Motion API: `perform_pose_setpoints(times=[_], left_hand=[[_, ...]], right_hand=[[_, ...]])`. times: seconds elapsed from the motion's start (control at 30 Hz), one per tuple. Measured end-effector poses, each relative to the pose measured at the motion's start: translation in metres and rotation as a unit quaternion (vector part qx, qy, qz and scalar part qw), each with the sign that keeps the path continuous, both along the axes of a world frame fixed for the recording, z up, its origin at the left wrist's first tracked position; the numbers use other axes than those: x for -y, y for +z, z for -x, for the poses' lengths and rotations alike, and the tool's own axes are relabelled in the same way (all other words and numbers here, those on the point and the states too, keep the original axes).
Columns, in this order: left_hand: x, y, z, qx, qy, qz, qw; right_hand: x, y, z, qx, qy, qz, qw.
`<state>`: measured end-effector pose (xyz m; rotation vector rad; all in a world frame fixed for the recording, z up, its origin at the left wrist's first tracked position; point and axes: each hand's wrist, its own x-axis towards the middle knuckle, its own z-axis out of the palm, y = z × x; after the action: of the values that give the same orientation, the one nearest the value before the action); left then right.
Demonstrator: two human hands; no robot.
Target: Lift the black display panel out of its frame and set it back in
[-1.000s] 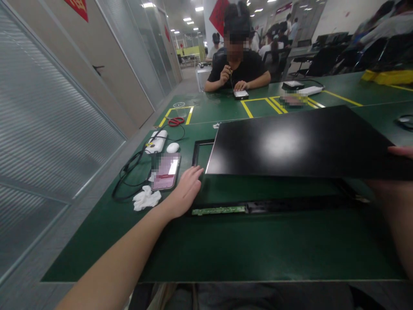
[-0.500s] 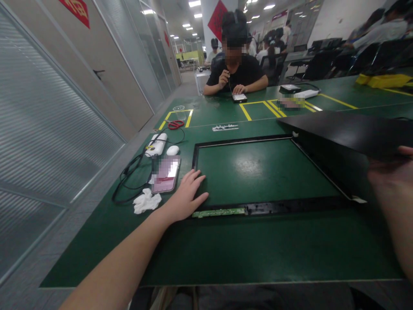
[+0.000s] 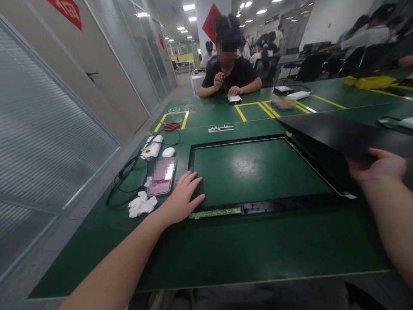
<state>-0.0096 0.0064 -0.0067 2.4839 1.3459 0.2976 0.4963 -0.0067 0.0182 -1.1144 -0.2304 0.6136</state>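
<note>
Evidently, from the head camera, the only view, 2 bare hands are working over a green table (image 3: 258, 254). The right hand (image 3: 377, 168) is gripping the near edge of a thin black panel (image 3: 335, 131), thumb lying on top and the other fingers tucking beneath, and is holding it at a tilt to the right of a black frame (image 3: 280, 205). Whether the panel's far edge is touching the table, I cannot tell.

The left hand (image 3: 182, 198) is resting at the frame's left side, fingers slightly apart and thumb spreading away, clamping on nothing. The frame is lying flat, with green table showing through its opening and a green strip (image 3: 214, 212) sitting along the near bar.

As far as I can judge, the panel is already standing clear of the opening; what is not done is letting it go, since the right hand is bearing it. How much is left beyond that, I cannot tell.

Left of the frame, a phone (image 3: 162, 176), a crumpled tissue (image 3: 142, 204) and a black cable (image 3: 124, 174) are lying. Across the table, 1 co-worker (image 3: 230, 73) is bending over a small box (image 3: 234, 99).
</note>
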Motion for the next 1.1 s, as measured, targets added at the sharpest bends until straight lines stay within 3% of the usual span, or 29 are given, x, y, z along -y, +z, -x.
perform_pose_setpoints(times=[0.17, 0.43, 0.63, 0.8, 0.97, 1.1], left_hand=[[0.001, 0.002, -0.001, -0.005, 0.004, 0.006, 1.000], [0.000, 0.001, 0.001, 0.021, 0.004, 0.004, 1.000], [0.001, 0.001, 0.000, 0.016, 0.004, 0.009, 1.000], [0.000, 0.001, 0.001, 0.016, 0.000, 0.007, 1.000], [0.000, 0.002, 0.000, 0.046, -0.004, -0.001, 0.999], [0.000, 0.006, 0.001, 0.083, 0.009, -0.001, 0.996]], right_hand=[[-0.001, -0.008, -0.006, -0.090, -0.044, 0.007, 0.995], [0.003, -0.005, -0.006, -0.122, -0.031, 0.018, 0.992], [0.002, -0.006, -0.006, -0.101, -0.032, 0.028, 0.994], [0.002, 0.001, 0.003, -0.067, -0.038, -0.004, 0.997], [0.009, 0.012, 0.017, 0.001, 0.006, -0.084, 0.996], [0.015, 0.023, 0.030, 0.064, 0.036, -0.063, 0.995]])
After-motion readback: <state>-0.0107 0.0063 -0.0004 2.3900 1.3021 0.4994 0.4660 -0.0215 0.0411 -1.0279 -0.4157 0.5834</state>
